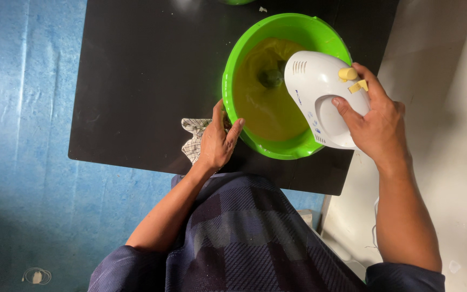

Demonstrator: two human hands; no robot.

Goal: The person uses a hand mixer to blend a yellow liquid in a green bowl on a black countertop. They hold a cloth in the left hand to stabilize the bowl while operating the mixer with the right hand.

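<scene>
The hand mixer (322, 100), white with pale yellow buttons, was held over the right half of the green bowl (255, 40), its beaters sunk into the yellow batter (260, 105) and largely hidden there. The mixer's handle was gripped from the right by the right hand (377, 121), fingers wrapped round it and the thumb laid near the buttons. The bowl was steadied at its near left rim by the left hand (217, 141), whose fingers were curled against the outer wall and clasped on it. Just beside that hand, partly covered by it, a checked cloth (193, 138) was seen lying on the black table (136, 81).

The bowl was placed toward the table's right end, near its front and right edges; the mixer's rear overhung the bowl's rim toward that right edge. A broad bare stretch of table was left to the left of the bowl. Beyond the left edge a blue floor (22, 135) was seen, and beyond the right edge a pale floor (449, 108). A white cord (375, 227) was partly visible beside the right forearm.
</scene>
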